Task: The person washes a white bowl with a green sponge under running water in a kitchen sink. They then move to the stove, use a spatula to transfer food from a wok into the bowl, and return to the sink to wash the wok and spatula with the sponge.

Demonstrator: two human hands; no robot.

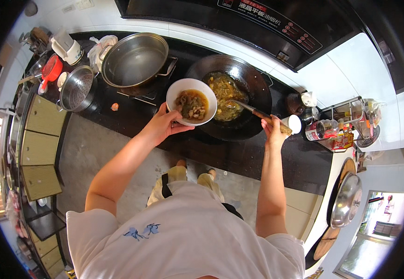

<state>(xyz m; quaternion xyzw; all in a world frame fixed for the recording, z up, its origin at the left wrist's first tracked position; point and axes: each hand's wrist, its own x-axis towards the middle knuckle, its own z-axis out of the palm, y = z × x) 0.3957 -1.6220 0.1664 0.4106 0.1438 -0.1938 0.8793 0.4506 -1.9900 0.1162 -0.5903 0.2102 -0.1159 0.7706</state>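
Observation:
My left hand [165,124] grips a white bowl [170,96] by its near-left rim, thumb over the edge. Brown stew with chunks [192,103] lies in the bowl, which hangs over the left edge of a large black wok [258,100]. More yellowish-brown stew with broth [225,88] fills the bottom of the wok. My right hand [273,130] is closed round the wooden handle of a spatula or ladle [259,113]; its metal head dips into the stew, so its exact shape is hidden. A small white cup [295,123] stands just beyond my right hand.
Left of the wok, a wide steel pot [136,58] sits on a burner, with a perforated steel strainer pot [77,88] beside it. Jars [320,130] and a seasoning rack [346,111] stand right. A range hood [276,23] overhangs the back. A steel lid [347,200] lies far right.

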